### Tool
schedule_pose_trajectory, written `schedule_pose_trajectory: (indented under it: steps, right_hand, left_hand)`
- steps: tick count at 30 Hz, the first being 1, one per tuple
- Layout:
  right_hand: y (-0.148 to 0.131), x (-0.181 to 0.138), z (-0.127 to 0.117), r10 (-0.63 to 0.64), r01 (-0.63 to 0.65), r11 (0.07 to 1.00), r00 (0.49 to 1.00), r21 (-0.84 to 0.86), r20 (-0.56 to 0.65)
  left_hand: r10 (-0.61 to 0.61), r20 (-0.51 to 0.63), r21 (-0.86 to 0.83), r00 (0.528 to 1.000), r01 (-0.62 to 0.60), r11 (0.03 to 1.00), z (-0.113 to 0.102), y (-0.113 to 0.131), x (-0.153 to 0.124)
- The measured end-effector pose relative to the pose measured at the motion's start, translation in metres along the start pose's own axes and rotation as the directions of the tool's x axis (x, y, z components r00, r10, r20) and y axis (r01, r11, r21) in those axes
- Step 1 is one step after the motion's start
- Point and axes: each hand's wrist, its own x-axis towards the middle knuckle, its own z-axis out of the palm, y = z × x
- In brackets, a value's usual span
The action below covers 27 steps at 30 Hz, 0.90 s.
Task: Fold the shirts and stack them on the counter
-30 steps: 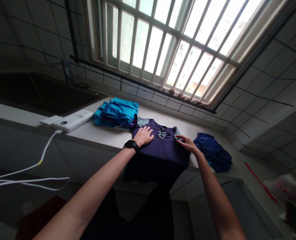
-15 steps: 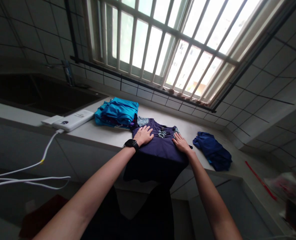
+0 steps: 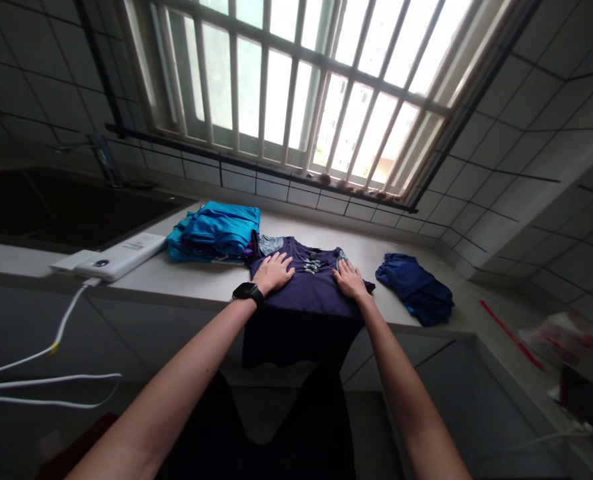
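A dark purple shirt (image 3: 316, 287) with patterned shoulders and a small decoration below its neckline lies spread on the white counter (image 3: 201, 280). Its lower part hangs over the front edge. My left hand (image 3: 275, 272), a black watch on its wrist, rests flat on the shirt's left side with fingers extended. On the right side, near the patterned shoulder, my right hand (image 3: 350, 280) lies flat with its fingers stretched out. Left of the shirt sits a folded stack of bright blue clothing (image 3: 219, 230). A crumpled dark blue garment (image 3: 416, 288) lies to the right.
A white power bank (image 3: 123, 259) with a white cable (image 3: 66, 320) lies near the counter's left edge, beside a dark sink (image 3: 41, 207). A barred window (image 3: 296, 87) is behind. Farther right are a red strip (image 3: 511, 335) and a plastic bag (image 3: 566, 337).
The camera view has shifted, so the counter and clothes appear farther left. Both hands remain flat on the shirt, in nearly the same places.
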Motion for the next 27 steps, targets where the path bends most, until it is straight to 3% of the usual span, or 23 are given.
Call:
schedule_pose_trajectory:
  steps: [11,21,25,27]
  right_hand:
    - [-0.01,-0.005,-0.001,0.069,-0.062,0.994,0.995,0.091,-0.076]
    - [-0.011,-0.006,-0.004,0.113,-0.109,0.987,0.993,0.116,-0.033]
    - [-0.011,-0.007,-0.003,0.1,-0.091,0.986,0.994,0.141,-0.054]
    - [-0.011,-0.007,-0.002,0.095,-0.084,0.984,0.993,0.157,-0.063]
  left_hand:
    - [-0.002,-0.006,0.025,1.0,0.002,1.0,-0.004,0.0,-0.002]
    - [-0.016,0.03,0.104,0.999,0.013,0.995,-0.013,0.007,-0.007]
    - [0.021,-0.099,0.209,0.995,0.0,0.978,-0.033,0.01,-0.011]
    - [-0.01,-0.202,0.263,0.979,0.064,0.963,-0.05,0.005,-0.009]
